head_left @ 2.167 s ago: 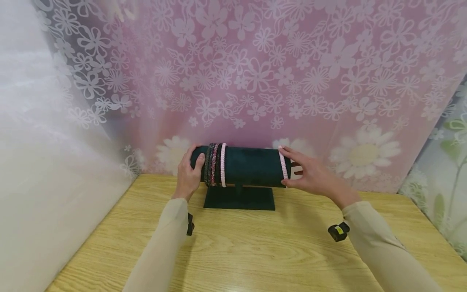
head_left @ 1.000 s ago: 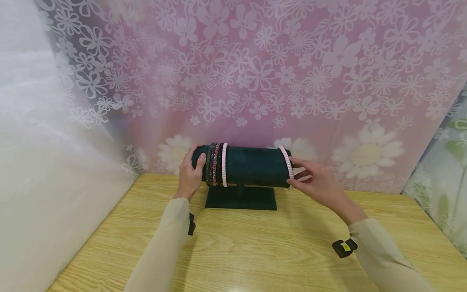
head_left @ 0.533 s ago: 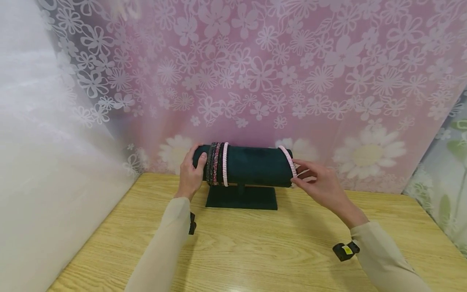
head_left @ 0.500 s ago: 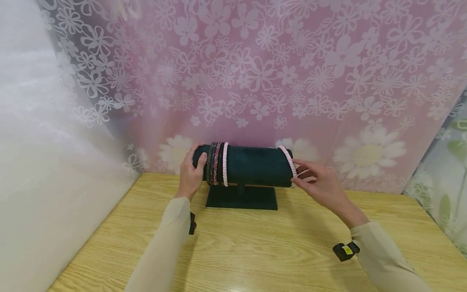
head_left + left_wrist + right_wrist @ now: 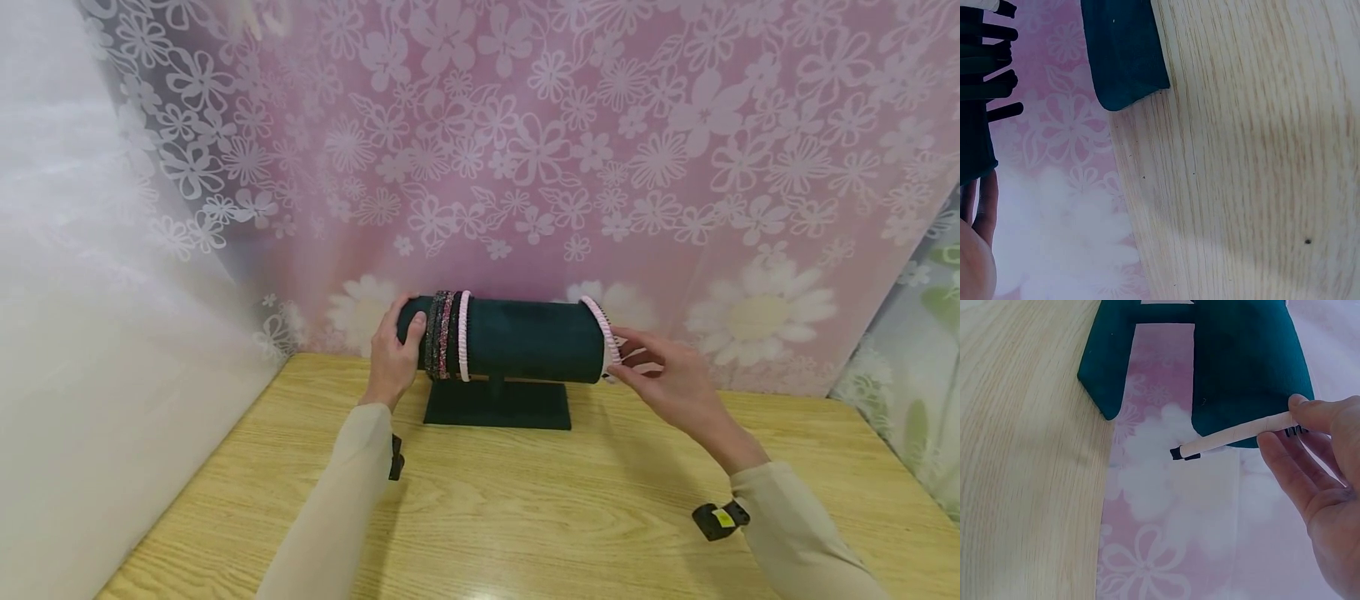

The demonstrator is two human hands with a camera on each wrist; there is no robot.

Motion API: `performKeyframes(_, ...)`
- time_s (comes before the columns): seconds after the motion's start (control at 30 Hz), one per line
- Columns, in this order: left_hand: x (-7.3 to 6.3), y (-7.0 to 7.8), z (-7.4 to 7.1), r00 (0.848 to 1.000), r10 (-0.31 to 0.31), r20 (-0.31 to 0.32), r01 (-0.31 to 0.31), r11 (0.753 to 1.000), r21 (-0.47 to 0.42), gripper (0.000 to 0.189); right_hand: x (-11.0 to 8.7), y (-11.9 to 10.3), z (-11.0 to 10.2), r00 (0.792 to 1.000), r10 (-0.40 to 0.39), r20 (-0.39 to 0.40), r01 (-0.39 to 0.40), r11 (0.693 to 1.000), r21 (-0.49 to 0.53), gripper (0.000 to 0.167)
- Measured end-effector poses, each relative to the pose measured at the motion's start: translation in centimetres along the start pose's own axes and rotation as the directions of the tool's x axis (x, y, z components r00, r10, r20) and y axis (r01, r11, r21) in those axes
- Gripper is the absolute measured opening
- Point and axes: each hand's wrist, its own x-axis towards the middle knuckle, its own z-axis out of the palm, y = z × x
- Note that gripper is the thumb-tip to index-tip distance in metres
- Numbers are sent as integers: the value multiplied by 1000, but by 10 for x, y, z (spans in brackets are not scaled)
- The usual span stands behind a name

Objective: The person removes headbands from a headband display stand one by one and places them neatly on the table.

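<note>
A dark green velvet display stand (image 5: 532,342) has a horizontal roll above a flat base. My left hand (image 5: 392,358) grips the roll's left end, thumb in front. With thumb and fingers, my right hand (image 5: 675,379) pinches a ribbed pale pink headband (image 5: 601,327) at the roll's right end. In the right wrist view this headband (image 5: 1241,433) shows a black tip and small dark teeth, and its lower end sticks out past the roll. Another pale pink headband (image 5: 463,337) sits towards the left of the roll, beside several dark, speckled headbands (image 5: 443,335).
The stand's base (image 5: 497,405) rests on a light wood table (image 5: 480,508). A pink curtain with white flowers (image 5: 525,150) hangs close behind. White sheeting (image 5: 112,333) closes off the left side, and a green-leaf curtain (image 5: 918,417) the right.
My right hand has moved rightward, drawing the pink headband along to the roll's right end, where it now leans outward. My left hand keeps its grip on the left end.
</note>
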Motion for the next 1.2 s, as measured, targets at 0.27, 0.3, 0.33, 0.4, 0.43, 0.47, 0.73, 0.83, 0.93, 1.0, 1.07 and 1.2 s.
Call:
performKeyframes(0.27, 0, 0, 0, 1000, -1, -7, 1, 1000, 13, 54, -5, 7, -4, 997, -58, -50, 57, 998, -39, 56)
performKeyframes(0.3, 0, 0, 0, 1000, -1, -6, 1, 1000, 13, 53, -6, 8, -4, 996, -69, -56, 66, 997, -42, 56)
performKeyframes(0.33, 0, 0, 0, 1000, -1, -7, 1, 1000, 15, 54, -6, 9, -5, 995, -77, -61, 74, 996, -49, 56)
performKeyframes(0.4, 0, -1, 0, 1000, -3, -8, 3, 1000, 20, 54, -8, 11, -6, 994, -91, -67, 87, 995, -58, 57)
performKeyframes(0.43, 0, 0, 0, 1000, -4, -10, 4, 1000, 20, 54, -9, 12, -6, 993, -94, -68, 90, 994, -65, 56)
performKeyframes(0.47, 0, 0, 0, 1000, -3, -10, 3, 1000, 19, 54, -10, 14, -7, 993, -95, -68, 91, 994, -63, 56)
performKeyframes(0.73, 1, 1, 0, 1000, 1, -9, -1, 1000, 14, 53, -21, 24, -13, 995, -76, -58, 71, 995, -72, 57)
performKeyframes(0.83, 1, 1, 0, 1000, 2, -9, -1, 1000, 11, 52, -25, 27, -16, 997, -61, -48, 56, 994, -95, 57)
performKeyframes(0.93, 0, 1, 0, 1000, -5, -8, 5, 1000, 8, 52, -29, 29, -19, 997, -55, -46, 50, 992, -114, 57)
performKeyframes(1.0, 0, 1, 0, 1000, -10, -8, 10, 1000, 8, 52, -32, 31, -21, 997, -62, -45, 57, 991, -121, 57)
performKeyframes(1.07, 0, 1, 0, 1000, -15, -4, 15, 1000, 5, 51, -35, 33, -23, 996, -82, -47, 75, 988, -134, 58)
performKeyframes(1.2, 0, 2, 0, 1000, -16, 4, 16, 1000, 2, 51, -43, 37, -26, 990, -129, -48, 121, 982, -148, 58)
